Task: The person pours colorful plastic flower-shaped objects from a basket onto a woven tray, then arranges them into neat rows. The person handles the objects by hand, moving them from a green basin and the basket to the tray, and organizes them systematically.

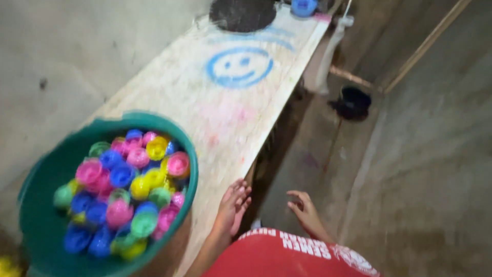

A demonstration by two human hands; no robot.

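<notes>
A green plastic basin [36,174] sits at the near end of a long pale wooden board [205,97]. It holds several small plastic cups [123,184] in pink, blue, yellow and green. My left hand [233,205] rests flat on the board's right edge, just right of the basin, fingers together and holding nothing. My right hand [306,210] hangs in the air off the board's edge, above the floor, fingers loosely curled and empty. A red shirt fills the bottom middle of the view.
A blue smiley face [239,66] is painted on the board. A dark round patch [242,13] and a blue cup [304,6] lie at the far end. A black object [352,102] sits on the concrete floor [430,169] beside thin wooden poles [425,46].
</notes>
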